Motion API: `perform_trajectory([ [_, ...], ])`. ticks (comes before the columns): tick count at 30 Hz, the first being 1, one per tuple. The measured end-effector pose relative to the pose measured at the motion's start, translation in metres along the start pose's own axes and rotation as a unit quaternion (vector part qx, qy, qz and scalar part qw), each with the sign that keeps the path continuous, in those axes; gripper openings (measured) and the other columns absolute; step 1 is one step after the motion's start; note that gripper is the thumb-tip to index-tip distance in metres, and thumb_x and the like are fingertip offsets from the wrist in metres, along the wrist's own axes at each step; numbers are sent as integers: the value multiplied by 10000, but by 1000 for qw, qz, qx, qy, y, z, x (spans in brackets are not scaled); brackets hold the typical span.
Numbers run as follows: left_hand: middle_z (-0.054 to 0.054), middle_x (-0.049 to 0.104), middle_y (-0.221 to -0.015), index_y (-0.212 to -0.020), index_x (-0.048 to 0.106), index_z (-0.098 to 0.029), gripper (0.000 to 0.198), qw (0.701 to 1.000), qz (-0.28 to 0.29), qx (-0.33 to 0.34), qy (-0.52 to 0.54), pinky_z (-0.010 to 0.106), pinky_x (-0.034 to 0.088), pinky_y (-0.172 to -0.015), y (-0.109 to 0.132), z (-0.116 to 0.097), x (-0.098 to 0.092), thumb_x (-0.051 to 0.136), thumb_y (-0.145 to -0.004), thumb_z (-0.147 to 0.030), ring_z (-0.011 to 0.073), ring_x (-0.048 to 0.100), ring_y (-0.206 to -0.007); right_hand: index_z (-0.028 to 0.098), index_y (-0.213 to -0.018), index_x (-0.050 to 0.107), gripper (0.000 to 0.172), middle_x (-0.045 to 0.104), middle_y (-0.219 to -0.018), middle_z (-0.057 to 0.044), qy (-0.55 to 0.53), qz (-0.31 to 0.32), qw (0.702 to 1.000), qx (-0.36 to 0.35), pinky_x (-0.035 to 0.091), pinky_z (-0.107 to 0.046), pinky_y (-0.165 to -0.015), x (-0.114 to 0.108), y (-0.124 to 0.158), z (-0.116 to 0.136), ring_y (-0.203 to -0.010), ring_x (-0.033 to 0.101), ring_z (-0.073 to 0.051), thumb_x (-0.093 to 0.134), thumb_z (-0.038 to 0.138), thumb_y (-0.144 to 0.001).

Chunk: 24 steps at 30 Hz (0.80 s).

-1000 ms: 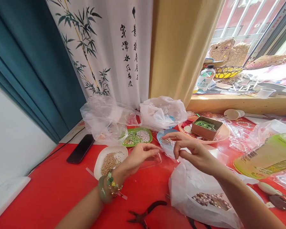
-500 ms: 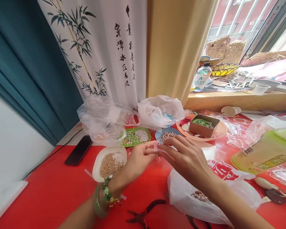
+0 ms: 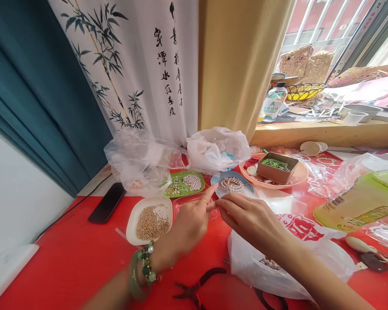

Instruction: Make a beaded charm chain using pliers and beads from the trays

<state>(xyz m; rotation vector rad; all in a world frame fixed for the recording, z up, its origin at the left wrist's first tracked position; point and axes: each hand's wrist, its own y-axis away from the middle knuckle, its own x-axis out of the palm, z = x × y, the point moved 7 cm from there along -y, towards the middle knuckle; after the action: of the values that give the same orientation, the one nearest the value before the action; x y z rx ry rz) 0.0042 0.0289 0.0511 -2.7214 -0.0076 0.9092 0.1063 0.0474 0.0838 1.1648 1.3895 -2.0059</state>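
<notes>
My left hand (image 3: 192, 221) and my right hand (image 3: 247, 211) meet fingertip to fingertip above the red table. The left index finger, with a gold ring, points up while its other fingers are curled in. On the right, the fingers are bunched together and bent down. Whatever lies between the fingertips is hidden. Just beyond them is a blue dish (image 3: 248, 189) of pinkish pearl beads (image 3: 231, 184). A clear plastic tray (image 3: 181, 206) sits partly behind my left hand. A cream dish (image 3: 132, 219) of small gold beads (image 3: 151, 224) stands left of it.
A green dish (image 3: 198, 192) with beads lies beyond, near plastic bags (image 3: 218, 150). Pliers (image 3: 197, 286) lie in front of my hands. A white bag (image 3: 245, 262) sits under my right forearm. A phone (image 3: 106, 203) lies left; a tin (image 3: 278, 168) stands on a peach plate (image 3: 302, 174).
My left index finger has straightened upward, and both hands have dropped slightly toward me. The small clear piece seen between the fingers is now out of sight. More of the blue dish shows.
</notes>
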Motion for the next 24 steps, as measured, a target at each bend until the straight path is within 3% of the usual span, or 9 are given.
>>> perform_trajectory([
  [4,51,690,-988,-1318,329,-172,549,995,-2,-43,95,282,457,-810,-4,1,0,461,-788,-118,164,626,-901,160,-683,618,169,619,-675,-47,-144,-17,981,128,397,-256,-532,6,-3,-21,-566,535,-132,468,159,-762],
  [10,35,712,-768,-1039,558,-142,354,960,10,-146,238,284,464,-769,-14,31,3,576,-687,-106,166,647,-771,171,-612,573,142,610,-552,3,-257,-76,932,244,462,-218,-462,2,-3,-62,-488,576,-112,484,191,-720],
  [13,32,699,-683,-848,606,-129,240,938,30,-185,292,279,471,-715,-19,47,5,617,-614,-75,167,650,-707,149,-726,589,202,642,-641,-46,-246,-177,906,296,520,-268,-540,-21,-5,-100,-568,630,-142,442,278,-778],
  [17,57,695,-681,-728,633,-110,193,921,51,-206,328,273,470,-645,-22,58,9,654,-541,-65,173,643,-667,123,-1071,530,380,627,-977,-131,-174,-274,892,315,522,-308,-710,-41,-34,-146,-888,626,-177,281,335,-876],
  [19,72,698,-702,-730,642,-103,206,921,47,-202,331,276,470,-636,-23,59,9,681,-527,-97,176,639,-660,121,-1148,487,405,594,-1059,-123,-132,-259,905,310,508,-291,-747,-34,-59,-162,-959,594,-168,233,329,-909],
  [24,55,691,-684,-725,630,-113,216,922,9,-195,334,268,476,-635,-23,59,-3,710,-531,-165,161,635,-649,154,-1056,558,255,583,-1060,-54,-15,-75,954,290,496,-346,-725,9,-105,-181,-866,585,-176,493,304,-861],
])
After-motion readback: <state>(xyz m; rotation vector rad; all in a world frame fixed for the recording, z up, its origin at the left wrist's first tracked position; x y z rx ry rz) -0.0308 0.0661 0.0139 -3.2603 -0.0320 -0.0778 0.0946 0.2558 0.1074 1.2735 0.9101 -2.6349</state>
